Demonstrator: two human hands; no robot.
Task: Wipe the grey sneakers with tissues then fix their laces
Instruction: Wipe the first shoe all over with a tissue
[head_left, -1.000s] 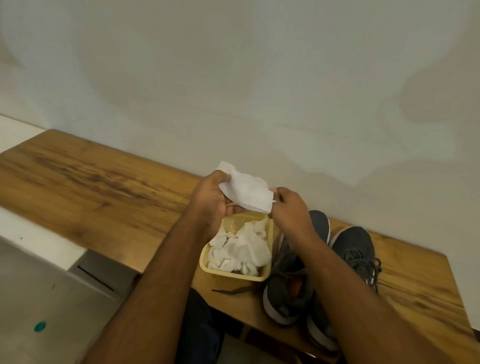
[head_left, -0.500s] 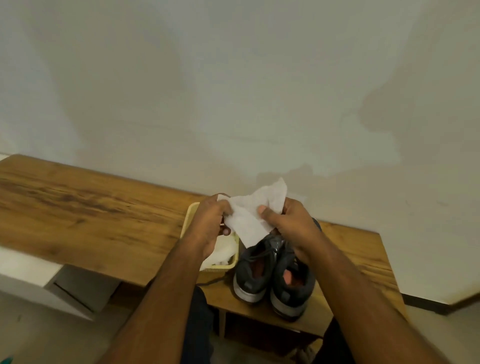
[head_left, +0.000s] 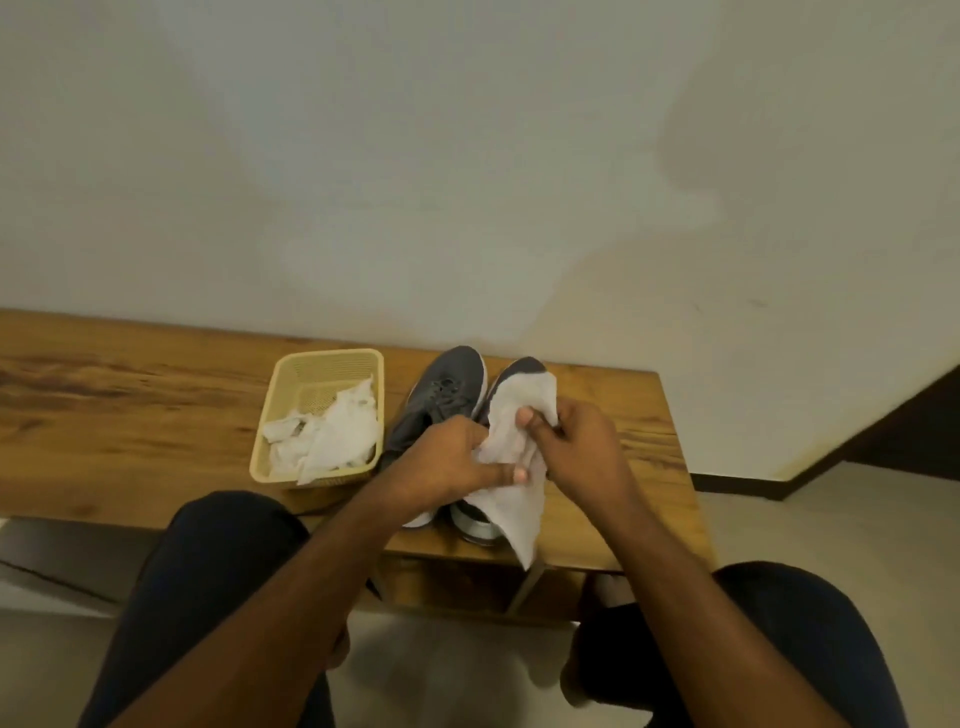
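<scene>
1. Head view: two grey sneakers (head_left: 441, 400) are sitting side by side on the wooden bench (head_left: 130, 410), toes pointing toward the wall, long axes running away from the person.
2. One basket (head_left: 291, 415) of crumpled tissues (head_left: 332, 436) is standing just left of them.
3. Left hand (head_left: 441, 462) and right hand (head_left: 576, 447) are both pinching one tissue (head_left: 511, 499) above the right sneaker.

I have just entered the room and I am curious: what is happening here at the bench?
A seated person holds one white tissue with both hands, left hand and right hand, above a pair of grey sneakers on a wooden bench. A yellow basket with more tissues stands beside the sneakers. Wiping looks about to begin.
</scene>
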